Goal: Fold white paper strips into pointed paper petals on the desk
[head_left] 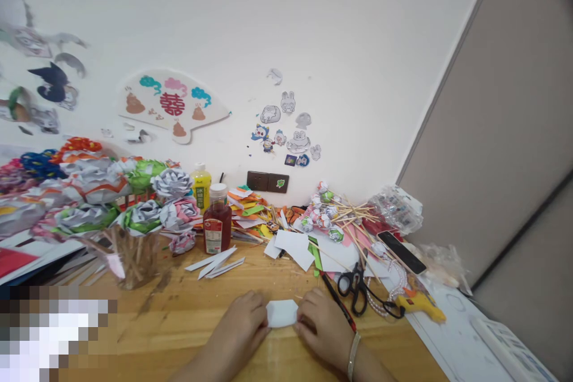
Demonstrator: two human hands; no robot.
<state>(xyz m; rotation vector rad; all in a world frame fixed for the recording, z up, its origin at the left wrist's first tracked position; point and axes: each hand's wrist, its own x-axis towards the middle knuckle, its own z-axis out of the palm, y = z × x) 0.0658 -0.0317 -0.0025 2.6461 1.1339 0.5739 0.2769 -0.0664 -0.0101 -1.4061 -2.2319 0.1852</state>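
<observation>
A small folded piece of white paper (282, 314) is stretched between my two hands, just above the wooden table (179, 322). My left hand (244, 322) pinches its left end between thumb and fingers. At its right end my right hand (323, 323) grips the paper in the same way, a bracelet round the wrist. Close to my right hand lie a red-and-black pen-like tool (339, 301) and black-handled scissors (356, 286). Beyond my hands, several narrow white paper strips (215, 262) rest on the wood.
Folded paper flowers (147, 215) stand in a clear container (134, 256) at the left. A red bottle (217, 224) and a yellow bottle (200, 188) stand behind the strips. A yellow glue gun (423, 304), a phone (401, 252) and wooden sticks (353, 212) lie on the right.
</observation>
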